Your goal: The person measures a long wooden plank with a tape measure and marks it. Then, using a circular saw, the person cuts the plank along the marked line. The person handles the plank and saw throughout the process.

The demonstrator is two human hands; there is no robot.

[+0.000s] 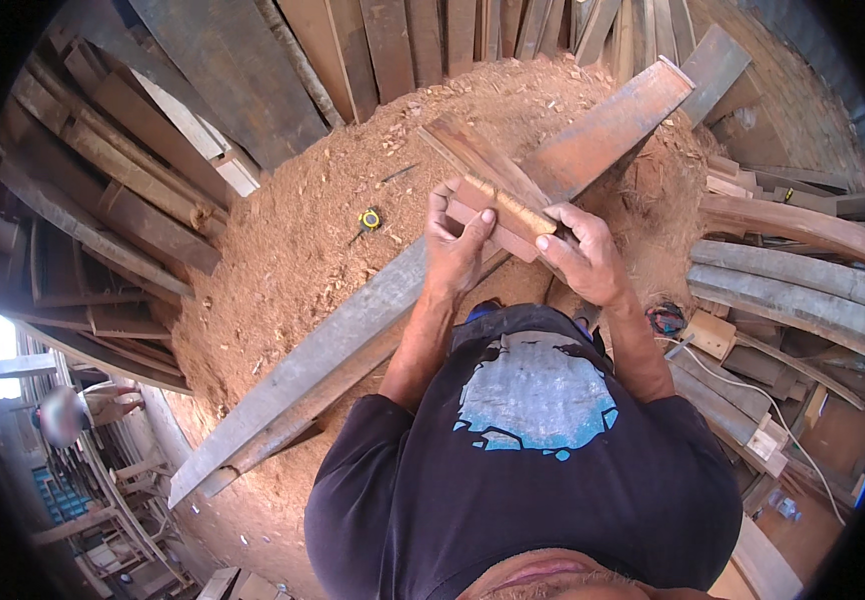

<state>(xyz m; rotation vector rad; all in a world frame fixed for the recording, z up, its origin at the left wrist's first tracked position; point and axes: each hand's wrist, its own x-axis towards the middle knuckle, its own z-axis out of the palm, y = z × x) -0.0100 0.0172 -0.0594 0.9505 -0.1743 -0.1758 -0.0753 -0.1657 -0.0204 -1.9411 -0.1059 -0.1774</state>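
My left hand (456,245) grips the left end of a small wooden block (513,207) with a pale yellowish edge, its thumb pressed on the near side. Closed on the block's right end is my right hand (590,257). A flat reddish-brown piece (515,244) lies against the block's near side between my hands; I cannot tell whether it is wood or sandpaper. Just beyond my hands, a short brown board (483,158) rests at a slant, its near end hidden behind the block and my hands.
A long grey plank (323,330) runs to the lower left; a wide weathered plank (618,125) extends to the upper right. On the sawdust lie a yellow-black tape measure (370,219) and a thin dark stick (397,174). Boards (223,75) lean around. Another person (63,415) is far left.
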